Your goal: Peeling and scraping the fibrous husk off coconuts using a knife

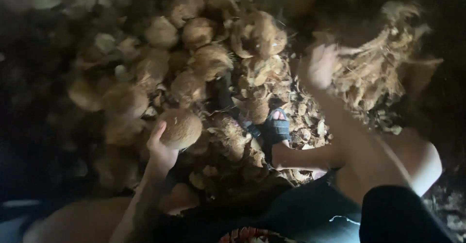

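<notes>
Dim view down at a seated person amid a pile of husked coconuts (194, 53). The left hand (160, 150) cups a round brown coconut (180, 128) from below, fingers curled around its side. The right hand (320, 66), blurred, grips a clump of fibrous husk (378, 63) raised at right. The coconut looks hard, fairly heavy and rough, best held around its widest part.
</notes>
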